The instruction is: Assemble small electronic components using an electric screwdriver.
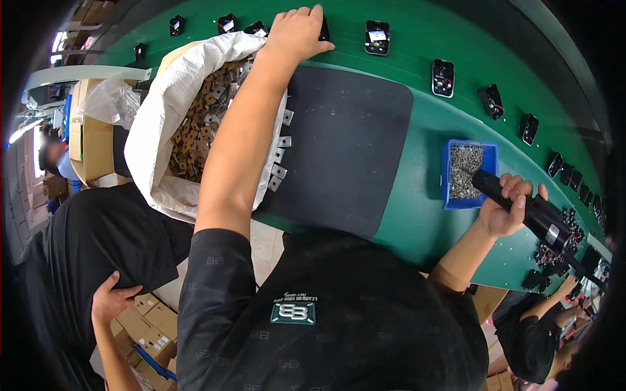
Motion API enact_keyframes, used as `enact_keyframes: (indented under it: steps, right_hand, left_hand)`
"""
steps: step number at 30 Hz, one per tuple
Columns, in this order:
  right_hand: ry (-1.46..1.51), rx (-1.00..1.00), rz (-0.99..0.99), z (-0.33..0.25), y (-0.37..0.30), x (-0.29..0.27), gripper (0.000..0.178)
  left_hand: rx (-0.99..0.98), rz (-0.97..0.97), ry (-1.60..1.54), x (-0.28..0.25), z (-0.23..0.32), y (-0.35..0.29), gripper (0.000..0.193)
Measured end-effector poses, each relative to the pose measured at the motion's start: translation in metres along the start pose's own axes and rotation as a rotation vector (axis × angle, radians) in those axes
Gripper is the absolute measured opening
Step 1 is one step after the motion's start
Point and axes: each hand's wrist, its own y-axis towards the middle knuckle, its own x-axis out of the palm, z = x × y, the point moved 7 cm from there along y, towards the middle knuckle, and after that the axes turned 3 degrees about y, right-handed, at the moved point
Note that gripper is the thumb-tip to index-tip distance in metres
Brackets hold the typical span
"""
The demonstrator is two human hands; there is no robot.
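Note:
My left hand (297, 34) reaches out over the green conveyor belt, thumb and fingers spread around a black device housing (325, 30). Most of that housing is hidden by the hand, and no firm grip on it shows. At the right, my right hand (505, 210) is closed around a black electric screwdriver (548, 225). Its front end (484, 182) points left over a blue bin (446, 174) filled with small silvery screws (465, 171). Under my left forearm stands a white woven sack (147, 146) of square metal plates (195, 140).
A dark mat (345, 150) lies on the green table, several metal plates (279, 155) along its left edge. More black housings (442, 78) line the belt. Small dark parts (567, 228) are heaped at the right. A person in black (98, 241) is close at left; another person (531, 339) works lower right.

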Motion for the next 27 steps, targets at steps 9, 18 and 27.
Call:
enact_keyframes:
  steps: [9,18,27]
  right_hand:
    - [-0.016,-0.07,-0.005,-0.002,0.004,0.018,0.049]
    - [-0.152,-0.025,-0.031,0.017,0.008,0.028,0.048]
    - [0.089,-0.018,0.0,-0.007,0.016,0.018,0.048]
  left_hand:
    - [0.073,0.317,-0.384,-0.061,0.042,-0.101,0.068]
    - [0.119,-0.125,-0.513,-0.04,0.104,-0.194,0.09]
    - [0.003,-0.118,-0.018,-0.025,0.037,-0.203,0.033]
